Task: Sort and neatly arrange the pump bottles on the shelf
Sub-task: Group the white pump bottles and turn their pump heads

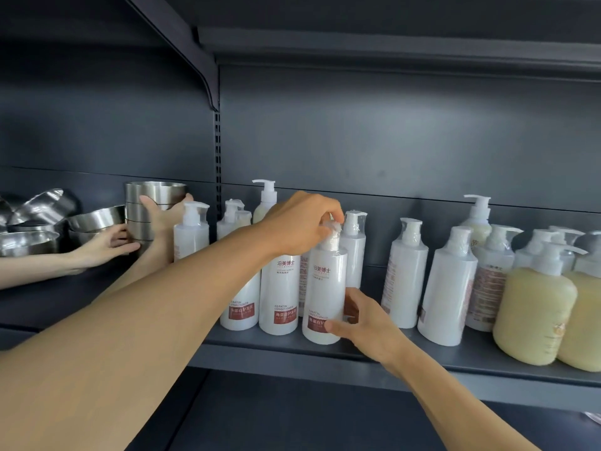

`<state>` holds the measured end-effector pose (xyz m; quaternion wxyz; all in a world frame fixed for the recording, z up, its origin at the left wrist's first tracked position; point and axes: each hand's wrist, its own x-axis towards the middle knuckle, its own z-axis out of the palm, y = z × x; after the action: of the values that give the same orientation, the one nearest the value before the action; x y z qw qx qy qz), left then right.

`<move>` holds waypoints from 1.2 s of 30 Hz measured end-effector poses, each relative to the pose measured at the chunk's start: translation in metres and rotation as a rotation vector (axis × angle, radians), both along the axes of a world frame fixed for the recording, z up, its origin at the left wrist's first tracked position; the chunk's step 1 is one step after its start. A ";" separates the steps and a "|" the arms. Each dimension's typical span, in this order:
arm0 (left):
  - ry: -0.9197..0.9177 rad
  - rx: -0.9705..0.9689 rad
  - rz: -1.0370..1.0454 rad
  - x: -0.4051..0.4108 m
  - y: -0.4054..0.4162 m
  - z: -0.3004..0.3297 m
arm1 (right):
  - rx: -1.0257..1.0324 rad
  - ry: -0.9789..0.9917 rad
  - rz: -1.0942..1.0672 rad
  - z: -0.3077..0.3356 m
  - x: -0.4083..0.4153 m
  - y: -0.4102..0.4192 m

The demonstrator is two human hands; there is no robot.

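Two hands [302, 222] [364, 320] on one white pump bottle [325, 288], contents unseen.

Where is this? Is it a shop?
Probably a shop, or maybe a stockroom. A long dark metal shelf holds many white pump bottles still wrapped in plastic, several of the same kind in a row, and stacks of steel bowls sit beside them.

The left hand [302, 222] hides the front bottle's [323, 288] pump. The yellow bottle [582, 320] and steel bowls [29, 242] are cut off at the edges. Small label print is unreadable.
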<state>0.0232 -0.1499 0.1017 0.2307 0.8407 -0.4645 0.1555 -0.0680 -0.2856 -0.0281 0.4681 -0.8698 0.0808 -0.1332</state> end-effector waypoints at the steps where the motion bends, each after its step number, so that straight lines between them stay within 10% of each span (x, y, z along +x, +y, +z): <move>1: -0.017 0.000 0.030 0.001 -0.001 -0.001 | -0.040 -0.011 -0.009 -0.002 0.000 0.002; 19: -0.034 -0.023 0.152 -0.005 -0.007 0.001 | -0.155 0.002 -0.161 -0.008 -0.007 0.012; 29: -0.446 0.067 0.076 -0.049 -0.041 -0.013 | -0.196 -0.058 -0.375 0.004 -0.065 -0.019; 36: -0.299 0.114 0.016 -0.083 -0.094 -0.021 | -0.232 -0.052 -0.473 0.014 -0.115 -0.066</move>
<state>-0.0597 -0.2436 0.0802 0.1096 0.8237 -0.4950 0.2539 -0.1832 -0.3518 -0.0142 0.3230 -0.8709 0.2538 -0.2696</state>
